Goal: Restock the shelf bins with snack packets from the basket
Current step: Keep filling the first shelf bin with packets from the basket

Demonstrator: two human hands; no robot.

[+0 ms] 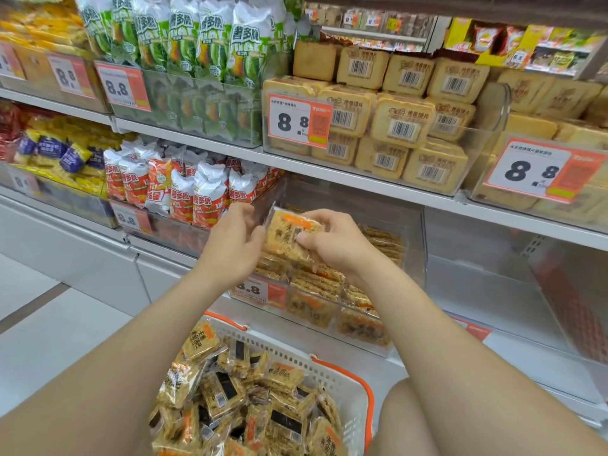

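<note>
A clear-wrapped golden rice-cracker packet (287,234) with an orange stripe is held upright over the clear shelf bin (415,245) on the lower shelf. My right hand (332,240) grips its right side, thumb across the front. My left hand (234,241) pinches its left edge with curled fingers. The bin holds several of the same packets stacked toward its front. Below, a white basket (342,386) with orange handles is heaped with several matching packets (230,399).
Left of the bin stand red-and-white snack bags (184,192). The upper shelf carries green bags (204,44) and boxed yellow cakes (404,123) behind 8.8 price tags. A clear bin (493,274) to the right shows no packets. White floor lies at the left.
</note>
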